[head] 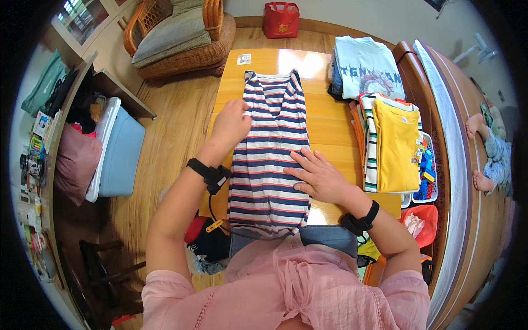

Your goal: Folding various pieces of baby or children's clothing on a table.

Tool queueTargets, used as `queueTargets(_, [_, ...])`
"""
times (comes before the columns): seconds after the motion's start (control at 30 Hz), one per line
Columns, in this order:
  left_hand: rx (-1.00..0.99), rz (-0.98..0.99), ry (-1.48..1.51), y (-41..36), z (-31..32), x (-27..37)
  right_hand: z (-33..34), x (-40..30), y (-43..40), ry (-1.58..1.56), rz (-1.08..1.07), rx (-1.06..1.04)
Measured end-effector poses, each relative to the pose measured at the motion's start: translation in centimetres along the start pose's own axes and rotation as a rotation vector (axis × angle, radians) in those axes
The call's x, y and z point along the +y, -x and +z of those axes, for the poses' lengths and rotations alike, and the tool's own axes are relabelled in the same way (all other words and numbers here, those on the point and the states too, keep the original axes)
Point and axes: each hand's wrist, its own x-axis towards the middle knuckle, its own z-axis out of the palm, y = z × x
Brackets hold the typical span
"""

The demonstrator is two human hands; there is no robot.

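A navy, white and red striped garment (272,148) lies lengthwise on the wooden table (326,119), its sides folded in to a long narrow shape and its V-neck at the far end. My left hand (232,121) is at its upper left edge, fingers curled; whether they pinch the fabric cannot be told. Spread flat over the garment's right side is my right hand (315,175), fingers apart. The near end of the garment reaches the table's front edge by my lap. Both wrists wear black straps, with a cable hanging near the garment's lower edge.
On the table's right stand a pile with a light blue printed shirt (363,62) and another topped by a yellow shirt (396,144). Beside them are a white basket (433,165) of toy bricks and a red plastic bag (420,222). A person's bare feet (478,126) show at far right.
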Motion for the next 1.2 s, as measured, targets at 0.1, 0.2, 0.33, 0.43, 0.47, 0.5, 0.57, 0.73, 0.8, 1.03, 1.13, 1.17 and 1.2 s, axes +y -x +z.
queueTargets(0.1, [-0.195, 0.079, -0.002, -0.3, 0.5, 3.7, 0.2, 0.0, 0.1, -0.003, 0.002, 0.009])
queueTargets(0.2, [-0.293, 0.118, -0.236, -0.4, 1.6, 6.9, 0.5, 0.1, 0.1, 0.006, 0.002, 0.014])
queueTargets(0.33, [-0.321, 0.233, -0.215, -1.5, 3.2, 7.2, 0.9, 0.0, 0.3, -0.039, 0.014, 0.075])
queueTargets(0.43, [-0.349, -0.020, -0.053, -1.7, 3.2, 7.5, 0.8, -0.1, 0.7, -0.104, 0.042, 0.171])
queueTargets(0.47, [-0.327, -0.022, -0.041, -1.6, 3.2, 7.1, 0.7, 0.0, 0.7, -0.190, 0.077, 0.216])
queueTargets(0.5, [-0.301, -0.025, -0.027, -1.5, 3.1, 7.2, 0.6, 0.1, 0.7, -0.274, 0.109, 0.260])
queueTargets(0.57, [-0.407, -0.009, -0.107, -1.7, 3.0, 7.5, 0.4, 0.1, 0.9, -0.292, 0.121, 0.290])
queueTargets(0.73, [-0.254, 0.015, 0.213, -1.4, 3.6, 6.2, 0.3, -0.2, 1.1, -0.330, 0.145, 0.320])
queueTargets(0.8, [-0.230, -0.031, 0.180, -1.3, 3.2, 6.2, 0.5, -0.1, 1.0, -0.317, 0.120, 0.330])
queueTargets(1.03, [-0.176, 0.222, 0.031, 0.9, 2.6, 5.5, 0.9, -0.5, 1.3, -0.292, 0.143, 0.288])
queueTargets(1.13, [-0.578, 0.219, -0.240, 2.4, 0.7, 6.7, 1.2, 0.4, 1.0, -0.334, 0.158, 0.338])
queueTargets(1.17, [-0.655, 0.210, -0.326, 2.5, 1.3, 6.0, 1.2, 0.8, 1.0, -0.371, 0.144, 0.368])
queueTargets(1.2, [-0.630, 0.211, -0.357, 2.5, 1.4, 5.3, 1.1, 0.7, 0.8, -0.382, 0.147, 0.385])
